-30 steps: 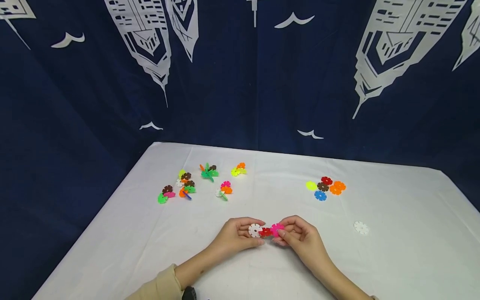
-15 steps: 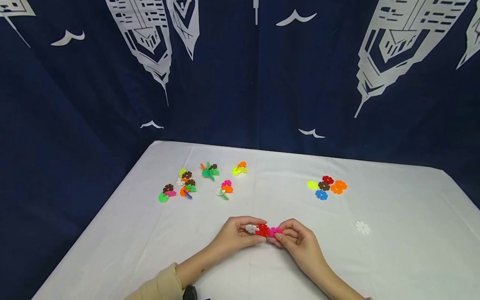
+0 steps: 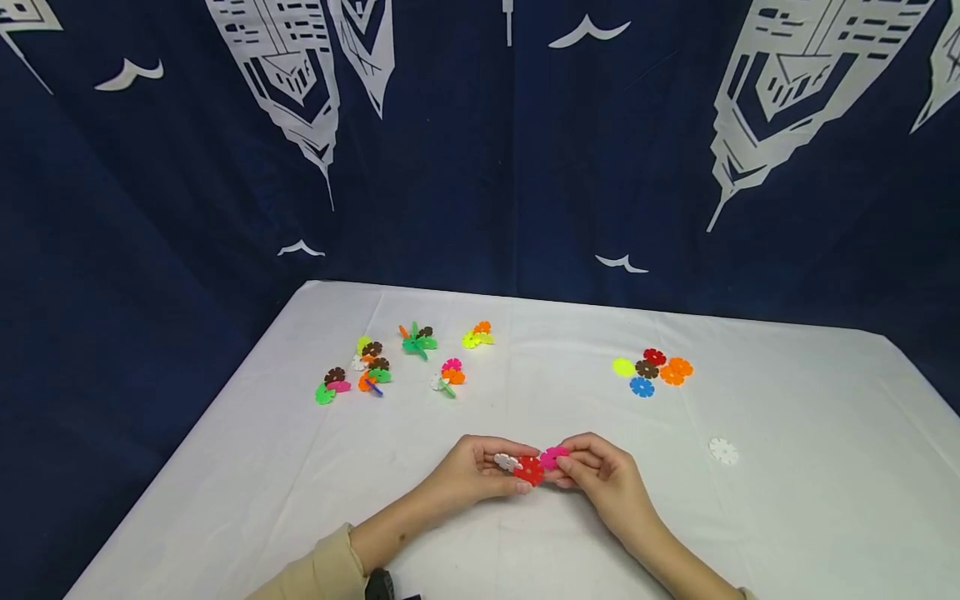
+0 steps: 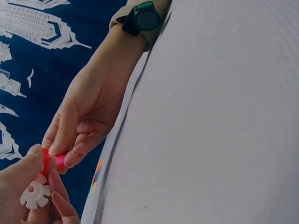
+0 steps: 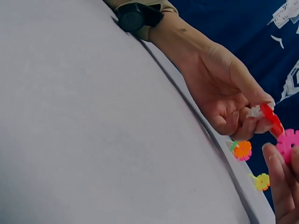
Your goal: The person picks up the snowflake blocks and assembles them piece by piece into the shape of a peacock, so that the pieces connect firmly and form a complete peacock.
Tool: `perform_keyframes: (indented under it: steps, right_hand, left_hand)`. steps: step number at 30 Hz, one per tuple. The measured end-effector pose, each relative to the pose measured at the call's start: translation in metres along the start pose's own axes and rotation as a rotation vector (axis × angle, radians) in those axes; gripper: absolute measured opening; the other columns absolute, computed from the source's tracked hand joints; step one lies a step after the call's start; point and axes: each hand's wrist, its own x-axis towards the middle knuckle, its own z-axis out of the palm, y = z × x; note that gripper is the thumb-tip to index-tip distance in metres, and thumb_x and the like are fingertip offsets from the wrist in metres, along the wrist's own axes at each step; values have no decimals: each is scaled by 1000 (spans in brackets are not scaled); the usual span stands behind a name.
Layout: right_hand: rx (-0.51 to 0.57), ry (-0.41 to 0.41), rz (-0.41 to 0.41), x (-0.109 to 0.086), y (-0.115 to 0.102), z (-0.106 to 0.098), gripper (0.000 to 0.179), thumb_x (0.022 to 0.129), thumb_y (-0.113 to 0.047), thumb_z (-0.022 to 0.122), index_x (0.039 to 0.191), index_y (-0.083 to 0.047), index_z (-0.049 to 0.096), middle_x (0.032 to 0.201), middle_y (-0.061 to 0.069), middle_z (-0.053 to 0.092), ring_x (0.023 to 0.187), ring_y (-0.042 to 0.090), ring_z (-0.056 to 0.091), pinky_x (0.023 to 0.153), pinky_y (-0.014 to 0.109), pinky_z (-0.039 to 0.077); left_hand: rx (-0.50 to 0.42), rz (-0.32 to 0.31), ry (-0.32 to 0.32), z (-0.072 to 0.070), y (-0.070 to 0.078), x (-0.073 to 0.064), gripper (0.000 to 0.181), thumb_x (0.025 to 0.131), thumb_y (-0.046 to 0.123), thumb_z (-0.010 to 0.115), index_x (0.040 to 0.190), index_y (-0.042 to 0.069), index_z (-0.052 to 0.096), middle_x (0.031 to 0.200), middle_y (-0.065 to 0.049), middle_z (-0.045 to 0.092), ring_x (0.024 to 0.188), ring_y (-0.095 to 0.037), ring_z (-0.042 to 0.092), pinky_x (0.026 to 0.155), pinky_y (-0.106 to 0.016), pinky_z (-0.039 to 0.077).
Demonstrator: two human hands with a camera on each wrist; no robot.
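Note:
Between thumb and fingers, my left hand (image 3: 476, 468) holds a red notched plastic disc (image 3: 529, 471), with a white notched disc (image 3: 507, 462) slotted to it on the left. A pink notched disc (image 3: 553, 457) is pinched by my right hand (image 3: 603, 468), thumb on its near face. The pink rim is right at the red disc's upper right edge in the head view. In the right wrist view, the pink disc (image 5: 287, 143) shows flat-on beside the tilted red disc (image 5: 272, 120). The left wrist view shows the white disc (image 4: 36, 195) below the fingertips.
Joined clusters of colored discs lie at the back left, among them a green cluster (image 3: 418, 342) and a yellow-orange one (image 3: 477, 336). Loose discs, including a blue disc (image 3: 642, 387), lie at the back right. A single white disc (image 3: 723, 452) lies right of my hands.
The red disc has turned to face the head camera and dropped slightly. The white disc has tilted. The pink disc tipped down, then rose again in my right fingers.

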Motion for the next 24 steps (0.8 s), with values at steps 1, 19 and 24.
perform_keyframes:
  steps: [1, 19, 24]
  right_hand:
    - [9, -15, -18, 0, 1, -1, 12, 88, 9, 58, 98, 14, 55, 82, 20, 65, 72, 25, 68, 65, 36, 55]
    - [108, -207, -189, 1, 1, -2, 10, 87, 16, 53, 93, 12, 59, 84, 16, 68, 74, 20, 67, 63, 32, 55]
    - [48, -196, -218, 2, 1, 0, 11, 85, 18, 54, 91, 11, 61, 84, 14, 68, 72, 16, 66, 62, 30, 55]
  left_hand:
    - [-12, 5, -12, 0, 0, 0, 34, 80, 1, 72, 114, 2, 66, 91, -8, 69, 69, -10, 60, 64, -18, 50]
    - [-138, 67, -154, -5, 2, -3, 35, 81, -7, 68, 115, -13, 59, 97, -17, 68, 77, -9, 63, 69, -19, 51]
    - [-100, 57, -150, -4, 1, -2, 35, 79, -7, 69, 113, -12, 61, 99, -16, 67, 77, -9, 64, 69, -21, 52]
